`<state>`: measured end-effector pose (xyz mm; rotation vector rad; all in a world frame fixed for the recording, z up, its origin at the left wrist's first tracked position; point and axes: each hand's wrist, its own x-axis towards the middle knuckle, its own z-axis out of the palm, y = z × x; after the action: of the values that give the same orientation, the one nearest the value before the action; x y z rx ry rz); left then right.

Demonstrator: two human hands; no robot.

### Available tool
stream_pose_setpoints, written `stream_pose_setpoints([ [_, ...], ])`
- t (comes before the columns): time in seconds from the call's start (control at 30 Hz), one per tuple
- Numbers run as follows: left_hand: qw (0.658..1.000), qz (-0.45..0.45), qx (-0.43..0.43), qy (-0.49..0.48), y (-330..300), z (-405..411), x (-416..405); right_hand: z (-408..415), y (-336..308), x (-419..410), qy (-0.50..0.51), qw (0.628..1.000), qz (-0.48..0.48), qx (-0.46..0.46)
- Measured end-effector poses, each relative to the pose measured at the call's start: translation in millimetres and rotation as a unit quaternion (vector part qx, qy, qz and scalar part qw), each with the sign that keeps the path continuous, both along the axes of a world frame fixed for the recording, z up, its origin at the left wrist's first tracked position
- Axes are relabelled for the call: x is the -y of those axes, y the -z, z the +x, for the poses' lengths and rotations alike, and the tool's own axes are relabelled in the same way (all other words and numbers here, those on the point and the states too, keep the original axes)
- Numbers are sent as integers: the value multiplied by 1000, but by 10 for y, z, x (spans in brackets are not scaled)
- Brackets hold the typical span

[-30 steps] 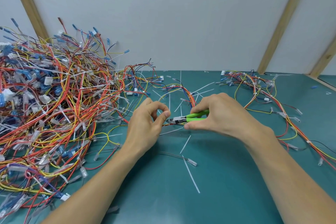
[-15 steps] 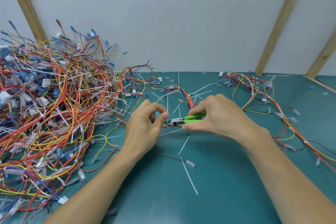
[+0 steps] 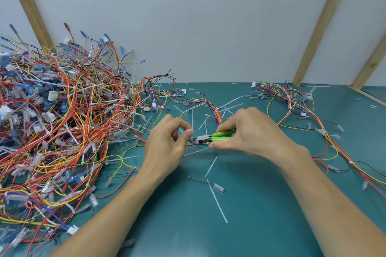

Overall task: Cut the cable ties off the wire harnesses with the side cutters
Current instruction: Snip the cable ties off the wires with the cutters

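My right hand grips the green-handled side cutters, jaws pointing left. Their tip meets the thumb and forefinger of my left hand, which pinch a wire harness of red, orange and blue wires curving away toward the back. What lies between the jaws is too small to tell. A white cable tie still wraps that harness farther up.
A big tangled heap of harnesses fills the left of the green mat. Another spread of harnesses lies at the right. Cut white tie strips and a loose black wire with a terminal litter the middle.
The cutters and my right hand have moved a little left, bringing the jaws up against my left thumb and forefinger. My left hand has kept its pinch.
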<state>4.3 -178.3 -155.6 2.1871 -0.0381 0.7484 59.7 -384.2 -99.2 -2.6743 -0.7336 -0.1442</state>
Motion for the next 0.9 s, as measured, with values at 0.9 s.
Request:
stream_pose_setpoints([
  [0.9,987,-155,9,-36,-13,64,-102,112,154,-45,84,985,127,75],
])
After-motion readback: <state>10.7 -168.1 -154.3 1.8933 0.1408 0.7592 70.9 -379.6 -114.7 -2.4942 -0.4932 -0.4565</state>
